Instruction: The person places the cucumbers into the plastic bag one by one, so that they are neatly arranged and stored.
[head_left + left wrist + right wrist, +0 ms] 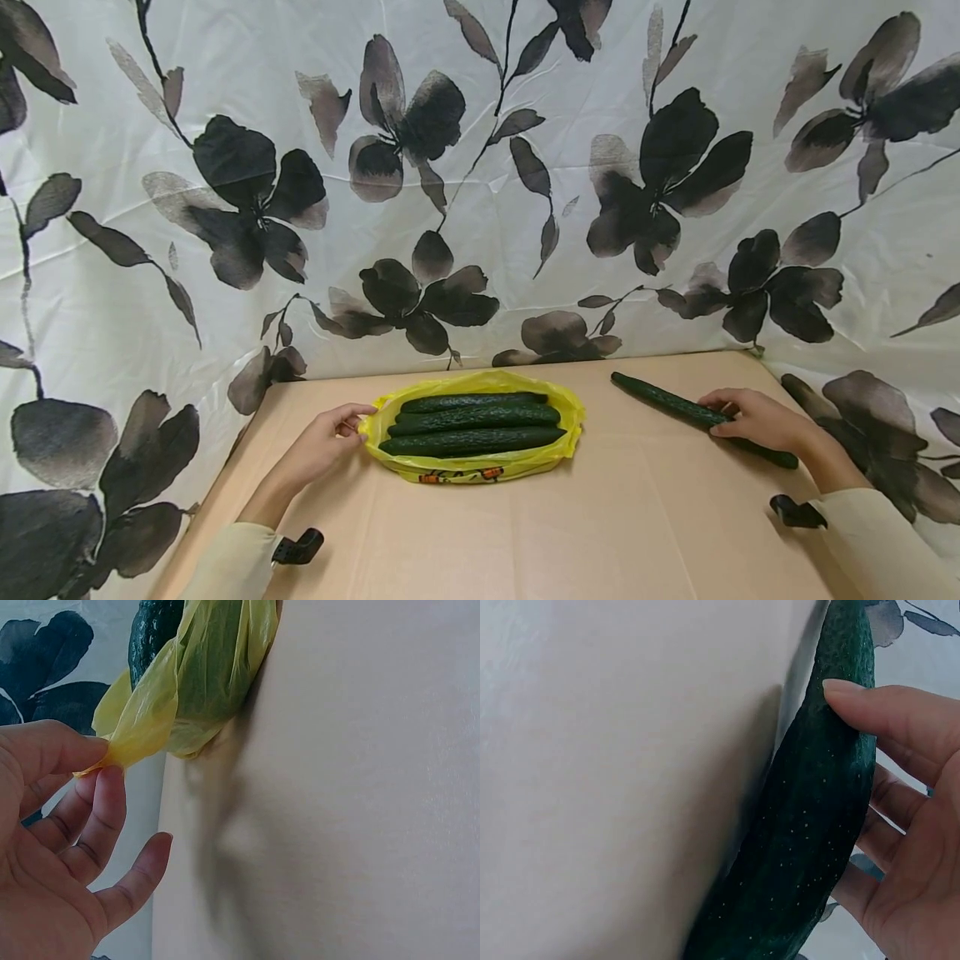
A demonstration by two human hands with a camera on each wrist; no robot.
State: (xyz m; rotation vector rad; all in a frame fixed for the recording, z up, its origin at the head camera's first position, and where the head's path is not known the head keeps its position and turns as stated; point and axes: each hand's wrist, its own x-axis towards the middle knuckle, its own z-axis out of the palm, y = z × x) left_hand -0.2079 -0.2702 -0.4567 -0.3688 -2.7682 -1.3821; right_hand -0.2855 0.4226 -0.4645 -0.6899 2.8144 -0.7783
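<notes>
A yellow plastic bag (487,477) lies opened wide on the table, with several dark green cucumbers (472,419) side by side in it. At its left end, my left hand (330,442) pinches the bag's edge between thumb and fingers; the left wrist view shows the thin yellow plastic (142,724) drawn out toward the fingertips. Over on the right, my right hand (757,423) grips a single cucumber (660,398) that lies slantwise, apart from the bag. In the right wrist view the thumb is on one side of this cucumber (802,817) and the fingers are on the other.
The tan tabletop (510,542) extends in front of the bag and between the two hands. Behind it and at both sides hangs a white cloth (540,325) with dark flower prints. A black strap device is on each wrist, by the pale sleeves (232,562).
</notes>
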